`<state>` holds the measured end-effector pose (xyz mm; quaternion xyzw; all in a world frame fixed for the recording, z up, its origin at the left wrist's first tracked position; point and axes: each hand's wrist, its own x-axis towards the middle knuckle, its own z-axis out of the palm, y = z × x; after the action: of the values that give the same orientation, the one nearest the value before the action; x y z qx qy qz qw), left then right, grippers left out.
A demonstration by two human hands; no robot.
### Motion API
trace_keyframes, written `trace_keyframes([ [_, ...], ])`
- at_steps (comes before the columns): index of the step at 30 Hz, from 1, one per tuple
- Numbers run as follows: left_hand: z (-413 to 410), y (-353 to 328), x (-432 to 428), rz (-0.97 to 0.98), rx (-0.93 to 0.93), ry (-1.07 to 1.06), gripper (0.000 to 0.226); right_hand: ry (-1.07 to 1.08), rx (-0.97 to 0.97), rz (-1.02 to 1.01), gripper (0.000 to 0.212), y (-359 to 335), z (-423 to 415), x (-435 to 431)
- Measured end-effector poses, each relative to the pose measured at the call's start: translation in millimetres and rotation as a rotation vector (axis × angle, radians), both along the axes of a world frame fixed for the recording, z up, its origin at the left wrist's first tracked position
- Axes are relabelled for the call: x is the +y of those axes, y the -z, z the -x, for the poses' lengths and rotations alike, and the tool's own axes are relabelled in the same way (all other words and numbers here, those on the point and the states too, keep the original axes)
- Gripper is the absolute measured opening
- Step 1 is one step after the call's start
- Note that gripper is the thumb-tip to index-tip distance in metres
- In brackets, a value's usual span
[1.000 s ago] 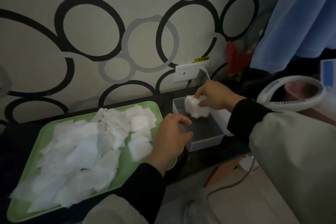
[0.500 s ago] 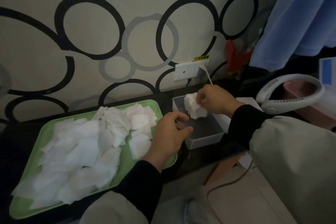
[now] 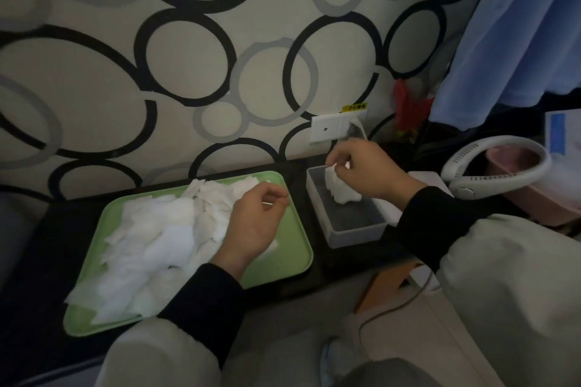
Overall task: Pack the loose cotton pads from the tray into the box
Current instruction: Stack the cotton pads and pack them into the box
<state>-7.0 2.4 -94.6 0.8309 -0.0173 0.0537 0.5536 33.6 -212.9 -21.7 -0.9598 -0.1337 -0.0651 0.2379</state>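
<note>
A green tray (image 3: 298, 250) lies on the dark ledge, with several loose white cotton pads (image 3: 160, 232) heaped over its left and middle. To its right stands a small pale rectangular box (image 3: 355, 232). A bunch of cotton pads (image 3: 341, 193) stands on edge at the box's far end. My right hand (image 3: 366, 171) is above that end and pinches the top of the bunch. My left hand (image 3: 254, 221) hovers over the tray's right part with its fingers loosely curled. I see nothing in it.
A patterned wall with a white socket (image 3: 325, 130) and a plugged-in cable rises just behind the ledge. Right of the box lie a white neck fan (image 3: 496, 163) and a pink container (image 3: 515, 160). Blue cloth (image 3: 518, 25) hangs at upper right. The floor is below the ledge.
My left hand has moved from the box's near-left corner back over the tray. My right hand has stayed at the box's far end with the bunch of pads.
</note>
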Motion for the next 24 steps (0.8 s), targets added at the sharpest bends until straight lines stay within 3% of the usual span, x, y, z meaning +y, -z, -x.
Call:
trace_keyframes([
  [4,16.1,-9.8,34.4,0.047,0.002,-0.066,0.019,-0.111,0.114,-0.107,0.017,-3.7,22.1,52.8],
  [8,32.5,-13.0,68.7,-0.016,0.005,-0.106,0.020,-0.154,0.238,0.024,0.020,18.0,33.3,99.5],
  [11,43.4,-10.9,86.2,-0.058,0.042,-0.101,0.017,-0.086,0.316,-0.002,0.020,47.8,39.0,115.3],
  [17,58.1,-13.4,101.3,-0.082,0.063,-0.080,0.012,-0.092,0.265,0.012,0.030,80.3,36.8,116.7],
  [21,62.6,-14.3,103.1,-0.096,0.059,-0.046,0.011,-0.112,0.240,0.137,0.041,83.9,31.7,121.9],
  [24,64.1,-16.3,104.0,-0.102,0.055,-0.025,0.010,-0.106,0.194,0.186,0.034,85.0,24.0,125.0],
])
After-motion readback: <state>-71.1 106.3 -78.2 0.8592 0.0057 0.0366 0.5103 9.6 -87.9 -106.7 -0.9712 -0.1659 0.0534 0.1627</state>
